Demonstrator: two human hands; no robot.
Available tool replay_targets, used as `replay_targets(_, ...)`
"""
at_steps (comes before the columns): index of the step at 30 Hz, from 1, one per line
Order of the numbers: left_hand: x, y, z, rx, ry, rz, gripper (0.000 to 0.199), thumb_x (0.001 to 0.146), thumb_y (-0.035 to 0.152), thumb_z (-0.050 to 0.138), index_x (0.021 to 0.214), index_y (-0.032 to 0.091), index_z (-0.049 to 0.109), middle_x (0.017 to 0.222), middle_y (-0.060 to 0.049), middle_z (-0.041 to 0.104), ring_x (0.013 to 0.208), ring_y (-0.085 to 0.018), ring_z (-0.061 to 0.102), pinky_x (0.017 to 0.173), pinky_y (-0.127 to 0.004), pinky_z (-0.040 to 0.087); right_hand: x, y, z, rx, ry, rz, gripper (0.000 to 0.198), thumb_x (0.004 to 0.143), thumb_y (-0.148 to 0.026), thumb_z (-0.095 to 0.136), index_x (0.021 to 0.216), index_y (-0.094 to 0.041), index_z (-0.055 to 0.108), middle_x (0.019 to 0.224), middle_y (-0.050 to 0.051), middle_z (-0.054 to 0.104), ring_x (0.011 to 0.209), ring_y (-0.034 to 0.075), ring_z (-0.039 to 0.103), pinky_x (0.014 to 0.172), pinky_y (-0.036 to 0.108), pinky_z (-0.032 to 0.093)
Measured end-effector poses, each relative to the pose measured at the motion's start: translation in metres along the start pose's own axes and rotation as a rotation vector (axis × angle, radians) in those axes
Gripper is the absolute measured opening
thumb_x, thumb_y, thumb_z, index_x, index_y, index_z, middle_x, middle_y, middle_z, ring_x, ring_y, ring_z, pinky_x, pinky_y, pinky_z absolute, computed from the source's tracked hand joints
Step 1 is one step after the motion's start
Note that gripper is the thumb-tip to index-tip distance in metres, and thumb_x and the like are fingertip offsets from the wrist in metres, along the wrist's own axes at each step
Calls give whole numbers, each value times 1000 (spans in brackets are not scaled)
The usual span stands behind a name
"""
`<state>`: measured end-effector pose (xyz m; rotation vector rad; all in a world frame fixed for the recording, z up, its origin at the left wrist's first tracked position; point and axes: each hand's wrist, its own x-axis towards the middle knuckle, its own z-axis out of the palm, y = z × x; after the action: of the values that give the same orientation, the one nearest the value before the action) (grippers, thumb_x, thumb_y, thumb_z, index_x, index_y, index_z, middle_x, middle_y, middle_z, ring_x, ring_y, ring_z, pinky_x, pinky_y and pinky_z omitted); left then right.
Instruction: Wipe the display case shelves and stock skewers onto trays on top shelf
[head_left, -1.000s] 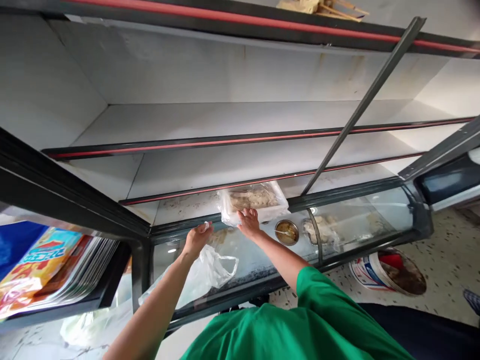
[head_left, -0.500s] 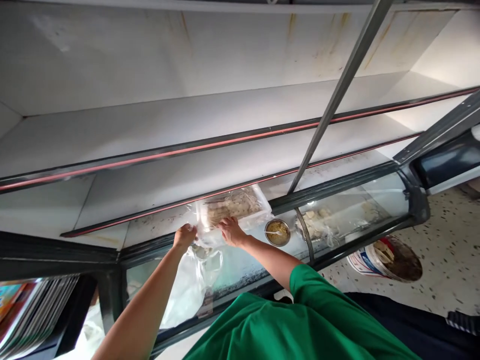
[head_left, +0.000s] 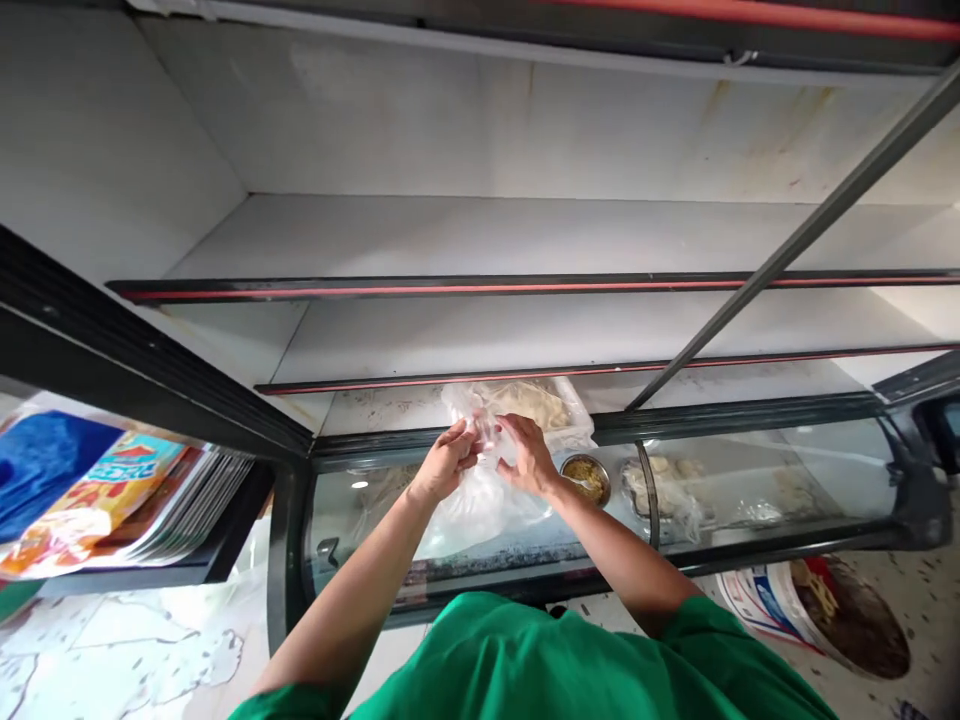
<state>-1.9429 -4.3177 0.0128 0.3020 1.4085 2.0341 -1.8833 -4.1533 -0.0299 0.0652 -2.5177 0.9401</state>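
A thin, clear plastic bag (head_left: 484,505) is bunched up between my two hands, its lower part spreading over the glass. My left hand (head_left: 448,462) pinches the gathered part of the bag. At the bag's other side is my right hand (head_left: 531,458), thumb and fingers curved and apart; whether a fingertip touches the plastic is hard to make out. Just behind the hands sits a white plastic tub (head_left: 579,405) holding pale food (head_left: 536,400), partly covered by the bag and my right hand.
A metal bowl (head_left: 586,480) of yellowish food with a white spoon stands right of my hands. Pale food in plastic (head_left: 664,475) lies behind the glass. A dark sloping bar (head_left: 780,255) crosses the shelves (head_left: 480,235). A bucket (head_left: 780,610) stands on the floor; packets (head_left: 120,480) lie left.
My left hand has gone from the tub's left edge to the plastic bag, now raised in front of the tub. My right hand has left the tub for the bag. The view has turned left.
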Motion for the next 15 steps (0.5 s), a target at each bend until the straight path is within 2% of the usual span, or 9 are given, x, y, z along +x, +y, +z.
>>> replay_targets(1,2,-1,-2,52,-34,7,58,70,43,71,119,18,53,92,-9,67,78,-17,65,41,-17,18,1,-2,-4,38,-50,58,51,71,-27,56,121,-15,55,114,11,61,106,25,54,94,38,41)
replay_targets(3,7,-8,-8,262,-37,72,51,73,43,67,116,17,59,93,-10,67,88,-21,66,45,-18,29,5,0,-11,139,-90,234,31,77,-31,50,100,-14,63,91,9,66,84,21,60,80,33,48)
replay_targets(4,10,-13,-12,372,-9,117,44,75,41,66,110,16,63,93,-11,68,92,-22,66,50,-19,36,8,3,-15,188,-56,314,28,80,-33,46,91,-14,63,83,8,66,76,19,60,74,31,49)
replay_targets(6,16,-21,-20,514,47,176,31,76,37,65,97,15,68,91,-11,70,93,-24,66,65,-24,46,12,13,-23,256,60,394,28,81,-37,45,85,-14,62,79,8,66,72,18,61,70,29,50)
replay_targets(8,22,-26,-25,543,70,174,24,77,34,64,93,16,68,92,-9,70,88,-25,67,73,-28,47,12,21,-32,272,141,405,26,79,-37,49,86,-15,61,83,8,67,75,18,62,73,30,51)
replay_targets(11,31,-29,-27,589,140,153,16,79,28,63,89,16,67,90,-8,70,85,-25,67,78,-32,47,3,17,-44,157,142,397,23,79,-32,49,88,-16,63,84,9,68,76,20,63,78,35,52)
replay_targets(13,34,-32,-25,602,201,141,11,77,22,66,85,15,66,94,-9,69,94,-26,64,86,-33,45,-5,1,-48,-17,204,363,25,80,-27,48,95,-15,65,90,11,68,85,23,62,85,41,51)
replay_targets(15,33,-40,-20,588,205,110,11,75,19,69,84,14,66,99,-9,67,100,-24,60,90,-35,45,-10,-26,-46,-138,227,212,31,83,-22,45,108,-15,63,105,14,65,102,25,58,94,44,46)
